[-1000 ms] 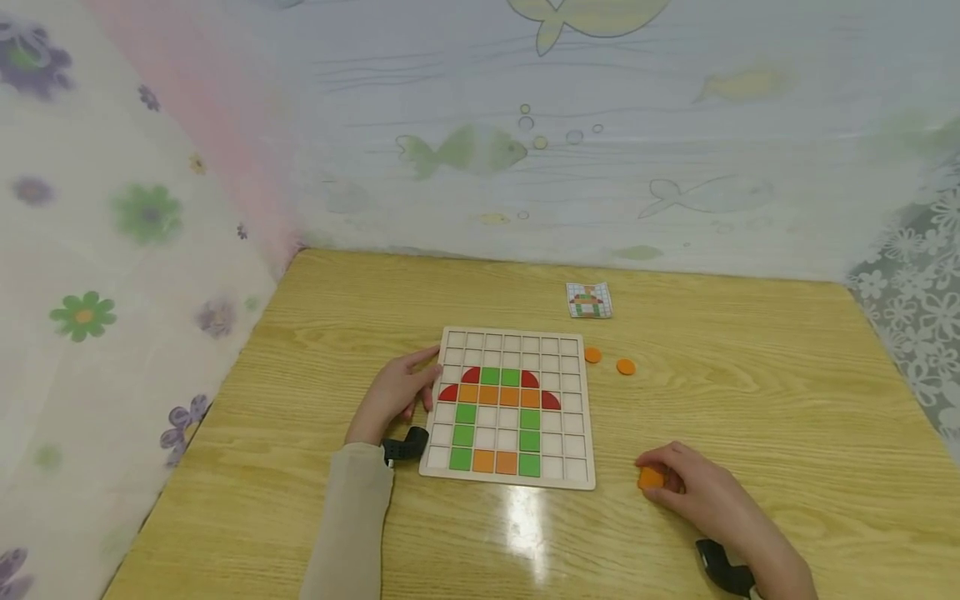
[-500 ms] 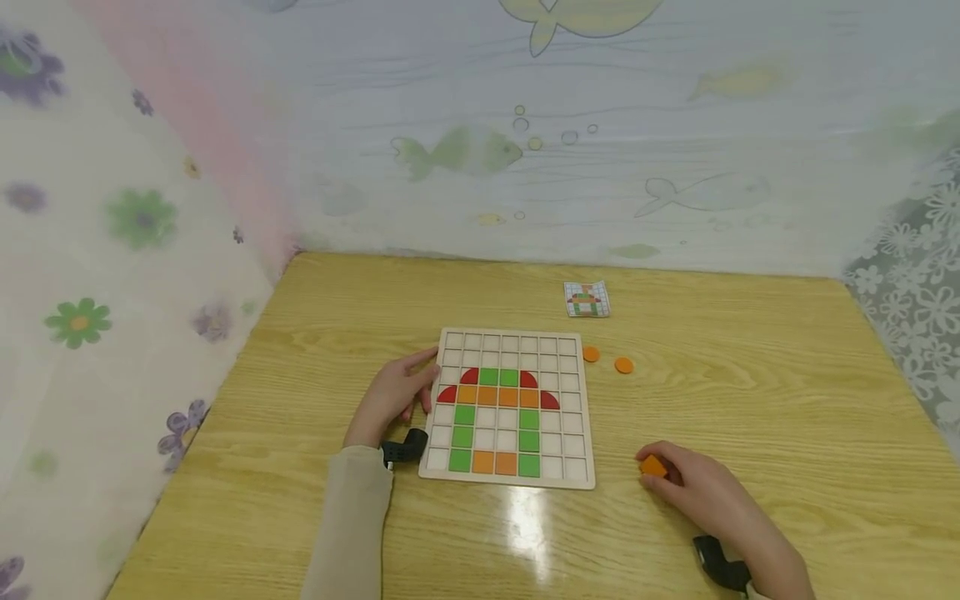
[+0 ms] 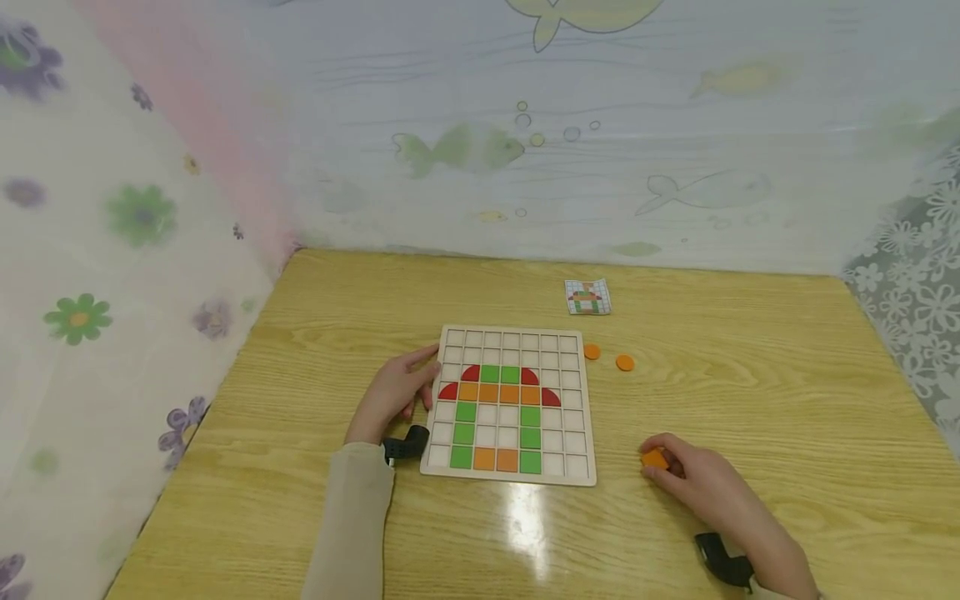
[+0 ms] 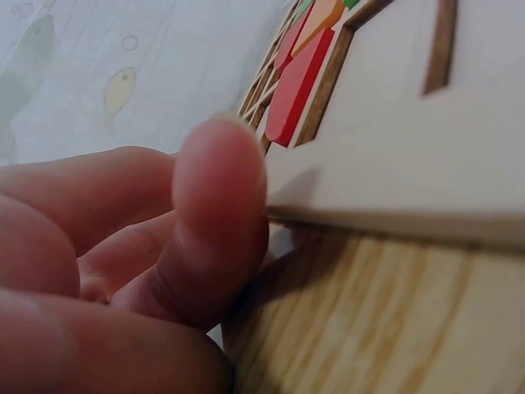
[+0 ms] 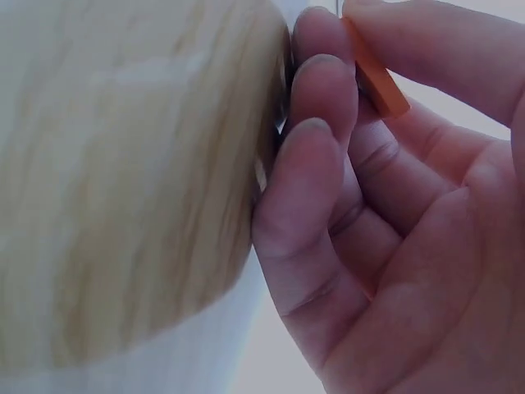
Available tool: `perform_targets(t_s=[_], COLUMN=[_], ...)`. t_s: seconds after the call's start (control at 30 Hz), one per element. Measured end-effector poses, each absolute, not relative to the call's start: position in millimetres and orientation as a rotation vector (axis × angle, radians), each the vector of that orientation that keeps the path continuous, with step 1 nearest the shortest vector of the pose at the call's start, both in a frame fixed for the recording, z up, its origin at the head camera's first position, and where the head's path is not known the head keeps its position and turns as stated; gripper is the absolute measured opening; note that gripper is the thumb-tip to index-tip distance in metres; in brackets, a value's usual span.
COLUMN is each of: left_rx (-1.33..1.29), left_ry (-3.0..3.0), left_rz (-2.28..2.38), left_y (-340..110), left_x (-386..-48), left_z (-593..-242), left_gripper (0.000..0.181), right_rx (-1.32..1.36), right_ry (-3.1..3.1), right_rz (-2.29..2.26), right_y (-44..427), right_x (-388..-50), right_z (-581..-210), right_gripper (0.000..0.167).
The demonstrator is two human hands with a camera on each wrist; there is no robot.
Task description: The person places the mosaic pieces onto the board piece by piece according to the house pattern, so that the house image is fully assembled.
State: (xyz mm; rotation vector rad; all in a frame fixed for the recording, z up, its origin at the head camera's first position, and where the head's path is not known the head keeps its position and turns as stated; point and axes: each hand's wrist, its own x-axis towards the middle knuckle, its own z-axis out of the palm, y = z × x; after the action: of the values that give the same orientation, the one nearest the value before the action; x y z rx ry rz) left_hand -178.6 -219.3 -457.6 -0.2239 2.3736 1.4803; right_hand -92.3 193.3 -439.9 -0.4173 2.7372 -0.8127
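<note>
In the head view a wooden grid board (image 3: 555,472) lies on the table, with green, orange and red tiles set in several of its cells. My left hand (image 3: 393,390) rests beside the board's left edge. Seen from the left wrist, the thumb (image 4: 220,180) touches that edge and the other fingers lie loosely to its left. Off to the right of the board, my right hand (image 3: 705,479) pinches an orange square tile (image 3: 655,459) between thumb and fingers, low over the table. The right wrist view shows this tile (image 5: 377,74) edge-on.
Two round orange tiles (image 3: 625,363) lie near the board's upper right corner. Behind them is a small pattern card (image 3: 588,297) printed with a similar coloured figure. The wooden table (image 3: 750,358) ends at a wall hung with fish-printed cloth (image 3: 465,150).
The orange square tile has turned in my right hand's fingers and risen slightly in the view, away from me. My left hand and the board have stayed in place.
</note>
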Motion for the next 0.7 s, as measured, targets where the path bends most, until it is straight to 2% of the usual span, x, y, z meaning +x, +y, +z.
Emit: perform_targets(t_s=[0.7], left_rx=[-0.210], left_ry=[2.397], left_rz=[1.482], left_y=[-219], left_x=[-179], left_z=[-458], left_gripper=[0.040], right_rx=[-0.499], right_ry=[2.689], right_rz=[-0.772], right_y=[174], right_x=[-114], right_z=[-435], right_gripper=[0.020])
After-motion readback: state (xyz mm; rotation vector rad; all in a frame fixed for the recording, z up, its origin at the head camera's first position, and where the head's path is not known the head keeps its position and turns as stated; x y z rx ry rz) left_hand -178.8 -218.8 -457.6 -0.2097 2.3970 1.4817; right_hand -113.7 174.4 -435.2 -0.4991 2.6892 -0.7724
